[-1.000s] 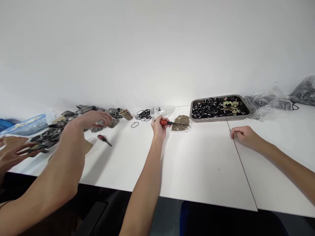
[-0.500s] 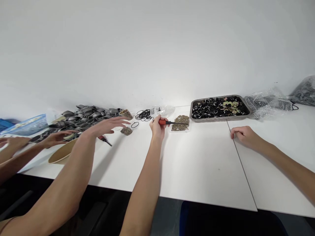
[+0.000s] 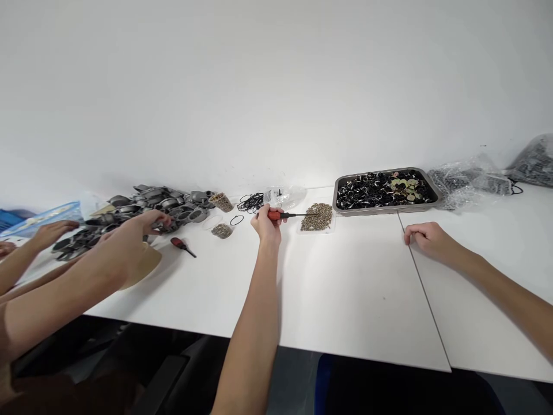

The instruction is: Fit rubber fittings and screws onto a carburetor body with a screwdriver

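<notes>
My left hand (image 3: 266, 225) reaches out to the middle of the white table (image 3: 345, 288) and grips a red-handled screwdriver (image 3: 276, 215). Its thin shaft points right toward a pile of small brass screws (image 3: 318, 217), with the tip just short of the pile. My right hand (image 3: 425, 236) rests on the table to the right, fingers curled under, holding nothing, below the corner of a metal tray (image 3: 389, 208).
The tray holds several black rings. Clear plastic bags (image 3: 469, 176) lie to its right. Black O-rings (image 3: 250, 202), a small cup of screws (image 3: 222, 202) and a second red screwdriver (image 3: 182, 245) lie left of my hand. A co-worker's hand (image 3: 142, 225) touches a pile of grey metal parts (image 3: 173, 203).
My left hand has drawn the screwdriver a little to the left, away from the screw pile. The co-worker's arm swung out to the right and then back to the grey parts.
</notes>
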`<state>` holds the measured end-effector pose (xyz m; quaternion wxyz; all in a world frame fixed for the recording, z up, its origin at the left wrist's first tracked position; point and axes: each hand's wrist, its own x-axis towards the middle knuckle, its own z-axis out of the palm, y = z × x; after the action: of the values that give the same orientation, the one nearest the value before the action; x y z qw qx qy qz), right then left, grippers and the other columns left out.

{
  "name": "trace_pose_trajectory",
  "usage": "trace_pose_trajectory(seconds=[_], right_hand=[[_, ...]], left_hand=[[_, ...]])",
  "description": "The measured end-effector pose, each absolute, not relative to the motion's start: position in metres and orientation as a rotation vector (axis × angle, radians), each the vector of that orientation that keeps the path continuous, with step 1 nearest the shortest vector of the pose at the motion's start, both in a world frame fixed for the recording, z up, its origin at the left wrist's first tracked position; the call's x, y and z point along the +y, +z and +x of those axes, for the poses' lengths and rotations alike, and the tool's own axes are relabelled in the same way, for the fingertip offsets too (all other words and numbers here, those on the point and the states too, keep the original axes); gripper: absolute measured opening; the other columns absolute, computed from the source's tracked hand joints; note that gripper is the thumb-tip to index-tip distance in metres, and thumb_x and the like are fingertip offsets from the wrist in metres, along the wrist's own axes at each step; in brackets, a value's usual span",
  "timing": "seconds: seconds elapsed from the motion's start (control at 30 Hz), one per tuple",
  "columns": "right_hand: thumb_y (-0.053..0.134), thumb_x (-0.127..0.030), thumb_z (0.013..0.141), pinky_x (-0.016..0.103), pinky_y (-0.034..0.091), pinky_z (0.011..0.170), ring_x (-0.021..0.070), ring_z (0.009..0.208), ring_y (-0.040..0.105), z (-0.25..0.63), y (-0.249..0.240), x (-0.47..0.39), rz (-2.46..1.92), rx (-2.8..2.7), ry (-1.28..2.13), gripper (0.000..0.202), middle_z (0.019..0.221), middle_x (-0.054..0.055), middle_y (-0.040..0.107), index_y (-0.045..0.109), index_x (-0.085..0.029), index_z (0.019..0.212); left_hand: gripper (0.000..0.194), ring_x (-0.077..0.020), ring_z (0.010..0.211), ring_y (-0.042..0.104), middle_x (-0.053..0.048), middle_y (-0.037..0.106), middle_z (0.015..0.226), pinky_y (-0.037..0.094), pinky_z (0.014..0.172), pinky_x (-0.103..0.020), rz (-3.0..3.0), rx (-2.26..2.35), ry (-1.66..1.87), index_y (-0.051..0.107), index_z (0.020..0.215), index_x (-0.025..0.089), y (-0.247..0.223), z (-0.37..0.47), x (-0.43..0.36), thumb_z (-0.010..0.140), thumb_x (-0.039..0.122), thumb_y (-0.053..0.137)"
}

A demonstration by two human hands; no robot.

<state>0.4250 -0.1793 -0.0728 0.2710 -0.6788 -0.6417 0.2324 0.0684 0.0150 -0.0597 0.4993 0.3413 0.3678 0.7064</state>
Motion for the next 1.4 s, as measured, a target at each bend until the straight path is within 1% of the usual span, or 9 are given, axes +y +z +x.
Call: trace_pose_trajectory(seconds=[0.2, 0.4, 0.6, 0.83, 0.93, 1.03, 1.2, 1.3, 1.4], right_hand=[[0.036, -0.021, 0.066, 0.027, 0.023, 0.049, 0.0123, 0.046, 0.031, 0.424, -0.071, -0.180, -1.834, -1.719, 0.626, 0.027, 0.052, 0.000, 0.050, 0.062, -0.019, 0.064], [0.035, -0.022, 0.065, 0.027, 0.025, 0.050, 0.0123, 0.046, 0.032, 0.425, -0.069, -0.180, -1.828, -1.717, 0.617, 0.028, 0.055, 0.000, 0.052, 0.063, -0.019, 0.065], [0.035, -0.023, 0.066, 0.027, 0.026, 0.051, 0.0126, 0.047, 0.033, 0.427, -0.072, -0.179, -1.820, -1.725, 0.616, 0.029, 0.056, 0.000, 0.053, 0.063, -0.019, 0.065], [0.034, -0.023, 0.066, 0.027, 0.026, 0.051, 0.0128, 0.047, 0.034, 0.426, -0.071, -0.178, -1.802, -1.733, 0.619, 0.029, 0.054, 0.000, 0.051, 0.063, -0.018, 0.065], [0.034, -0.023, 0.065, 0.027, 0.027, 0.050, 0.0129, 0.047, 0.033, 0.423, -0.066, -0.180, -1.798, -1.747, 0.618, 0.029, 0.054, 0.000, 0.050, 0.063, -0.018, 0.064], [0.035, -0.023, 0.066, 0.027, 0.027, 0.050, 0.0131, 0.047, 0.034, 0.423, -0.065, -0.181, -1.799, -1.743, 0.632, 0.028, 0.055, 0.001, 0.052, 0.063, -0.019, 0.064], [0.036, -0.023, 0.067, 0.027, 0.026, 0.050, 0.0128, 0.046, 0.033, 0.427, -0.072, -0.178, -1.804, -1.734, 0.616, 0.027, 0.053, 0.000, 0.050, 0.062, -0.019, 0.064], [0.035, -0.022, 0.067, 0.027, 0.026, 0.051, 0.0126, 0.047, 0.033, 0.428, -0.074, -0.177, -1.801, -1.739, 0.604, 0.027, 0.055, 0.000, 0.052, 0.062, -0.019, 0.064], [0.035, -0.023, 0.068, 0.027, 0.026, 0.050, 0.0124, 0.047, 0.032, 0.427, -0.073, -0.178, -1.827, -1.735, 0.616, 0.027, 0.053, 0.000, 0.049, 0.062, -0.019, 0.065]], left_hand=[[0.019, -0.0118, 0.047, 0.052, -0.001, 0.055, 0.055, 0.036, 0.041, -0.022, 0.595, 0.808, 1.682, 0.043, 0.060, 0.018, -0.057, 0.062, 0.017, 0.076, 0.019, 0.052], [0.020, -0.0081, 0.036, 0.037, 0.000, 0.054, 0.054, 0.033, 0.041, -0.023, 0.457, 0.820, 1.660, 0.039, 0.062, 0.020, -0.061, 0.052, 0.019, 0.080, 0.019, 0.047], [0.020, -0.0079, 0.038, 0.041, 0.002, 0.051, 0.053, 0.030, 0.041, -0.020, 0.367, 0.885, 1.661, 0.037, 0.066, 0.020, -0.066, 0.047, 0.021, 0.081, 0.021, 0.049], [0.026, -0.0071, 0.033, 0.032, 0.005, 0.038, 0.041, 0.022, 0.038, -0.020, 0.437, 0.876, 1.513, 0.034, 0.059, 0.020, -0.072, 0.055, 0.018, 0.078, 0.021, 0.052], [0.029, -0.0071, 0.032, 0.027, 0.006, 0.033, 0.036, 0.024, 0.039, -0.020, 0.511, 0.847, 1.470, 0.034, 0.055, 0.020, -0.070, 0.061, 0.015, 0.078, 0.021, 0.052], [0.031, -0.0079, 0.032, 0.027, 0.005, 0.031, 0.033, 0.024, 0.038, -0.021, 0.586, 0.826, 1.450, 0.036, 0.052, 0.019, -0.065, 0.070, 0.010, 0.079, 0.022, 0.052], [0.033, -0.0093, 0.033, 0.033, 0.004, 0.032, 0.032, 0.033, 0.041, -0.023, 0.687, 0.782, 1.426, 0.041, 0.052, 0.019, -0.056, 0.094, -0.002, 0.080, 0.024, 0.057], [0.041, -0.0097, 0.036, 0.039, 0.004, 0.034, 0.035, 0.041, 0.044, -0.024, 0.777, 0.680, 1.395, 0.039, 0.051, 0.018, -0.045, 0.106, -0.012, 0.081, 0.030, 0.064], [0.052, -0.0073, 0.033, 0.035, 0.006, 0.031, 0.037, 0.032, 0.037, -0.022, 0.891, 0.567, 1.350, 0.035, 0.049, 0.018, -0.029, 0.111, -0.026, 0.077, 0.039, 0.074]])
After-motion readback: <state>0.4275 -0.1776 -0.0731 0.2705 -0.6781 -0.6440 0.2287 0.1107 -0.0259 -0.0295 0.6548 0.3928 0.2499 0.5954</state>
